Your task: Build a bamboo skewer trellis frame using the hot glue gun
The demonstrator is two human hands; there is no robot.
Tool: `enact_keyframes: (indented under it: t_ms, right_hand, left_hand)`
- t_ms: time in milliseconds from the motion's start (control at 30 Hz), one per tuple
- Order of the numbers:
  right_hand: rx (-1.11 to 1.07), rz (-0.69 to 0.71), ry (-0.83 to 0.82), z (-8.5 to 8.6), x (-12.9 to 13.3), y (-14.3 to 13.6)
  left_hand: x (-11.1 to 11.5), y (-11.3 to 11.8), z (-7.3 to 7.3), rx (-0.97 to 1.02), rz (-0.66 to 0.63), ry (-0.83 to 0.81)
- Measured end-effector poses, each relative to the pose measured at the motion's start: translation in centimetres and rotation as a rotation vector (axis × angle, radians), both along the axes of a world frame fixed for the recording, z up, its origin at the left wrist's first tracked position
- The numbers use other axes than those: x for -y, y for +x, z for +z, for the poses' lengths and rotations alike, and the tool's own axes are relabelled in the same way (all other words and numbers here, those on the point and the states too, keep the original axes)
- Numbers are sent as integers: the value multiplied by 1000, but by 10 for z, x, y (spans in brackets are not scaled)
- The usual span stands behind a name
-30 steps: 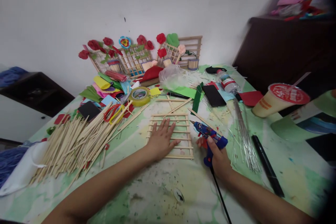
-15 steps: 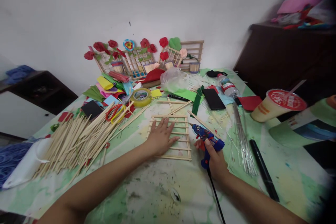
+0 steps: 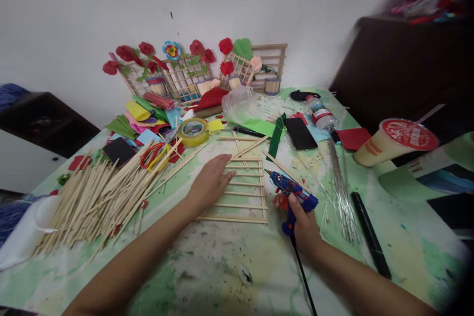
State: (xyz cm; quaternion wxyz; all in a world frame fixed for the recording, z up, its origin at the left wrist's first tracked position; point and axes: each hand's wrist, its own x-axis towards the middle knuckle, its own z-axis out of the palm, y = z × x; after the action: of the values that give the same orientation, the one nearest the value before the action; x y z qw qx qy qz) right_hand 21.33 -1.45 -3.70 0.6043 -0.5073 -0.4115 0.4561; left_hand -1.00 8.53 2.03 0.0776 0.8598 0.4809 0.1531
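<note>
My left hand rests over the left side of a lattice frame made of thin wooden sticks, which lies flat on the table. Its fingers are stretched out with the thumb apart, and they cover the frame's upper left corner. To the right of the frame, my right hand is wrapped around the handle of a blue glue gun. The gun's nozzle points up and left, close to the frame's right edge, and its black cord runs down toward me. Loose sticks lie crossed just beyond the frame.
A large pile of sticks with scissors lies left. Tape, a phone, a bottle, wires and a drink cup surround the work. Stick trellises with paper flowers lean against the wall.
My left hand has slid from the middle of the frame to its left side, uncovering more sticks. My right hand still grips the glue gun in nearly the same place. The view has shifted slightly.
</note>
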Motion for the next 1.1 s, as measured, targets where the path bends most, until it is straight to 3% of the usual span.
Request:
enact_keyframes:
  t_ms: [67, 133, 200, 300, 467, 667, 767, 867, 1000, 1100]
  right_hand:
    - [-13, 7, -3, -2, 0, 0]
    - [-16, 5, -3, -4, 0, 1]
    - [6, -11, -1, -4, 0, 1]
    - [38, -26, 7, -2, 0, 1]
    - [38, -31, 22, 2, -1, 0]
    - [3, -57, 36, 2, -2, -1]
    - [-50, -72, 42, 5, -2, -2]
    - [-68, -83, 37, 8, -2, -3]
    - [-58, -85, 38, 11, -2, -4]
    - [-31, -74, 41, 9, -1, -2]
  left_hand:
    - [15, -7, 9, 63, -13, 54]
    - [35, -7, 10, 38, -145, 32]
    - [55, -2, 2, -64, -283, -28]
    - [73, 9, -16, -215, -376, 16]
    - [78, 20, -33, -359, -424, 184]
    - [80, 15, -26, -254, -359, 365]
    - [73, 4, -12, -109, -296, 514]
    - [54, -10, 13, -7, -181, 575]
    - [22, -30, 66, 89, 0, 595]
    - [6, -44, 107, 272, 181, 604]
